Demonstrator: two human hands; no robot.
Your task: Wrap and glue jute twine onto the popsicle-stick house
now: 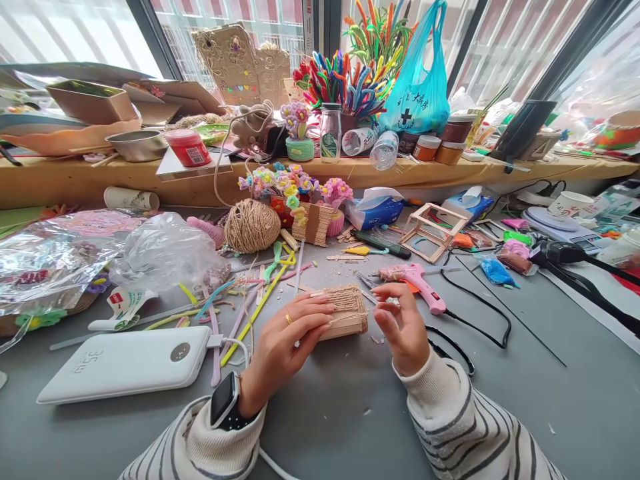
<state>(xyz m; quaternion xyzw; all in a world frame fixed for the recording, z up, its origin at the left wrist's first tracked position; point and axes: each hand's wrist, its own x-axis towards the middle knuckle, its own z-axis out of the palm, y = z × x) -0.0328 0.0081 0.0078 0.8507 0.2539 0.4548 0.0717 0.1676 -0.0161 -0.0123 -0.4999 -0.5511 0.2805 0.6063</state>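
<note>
My left hand (287, 340) grips a small wooden-stick box wrapped in jute twine (345, 312), fingers curled over its near side; a ring and a smartwatch show on that arm. My right hand (400, 323) hovers just right of the box with fingers bent and pinched together near its edge; what they pinch is too thin to make out. A ball of jute twine (251, 225) lies behind the box, and a pink glue gun (417, 280) rests to the right of my right hand.
A white power bank (125, 363) lies at the left front, with a crumpled plastic bag (165, 253) behind it. Pipe cleaners (260, 300), a stick frame (433, 230), black cables (480, 313), clay packets and tissue packs crowd the grey table. A cluttered wooden shelf (75, 180) runs along the window.
</note>
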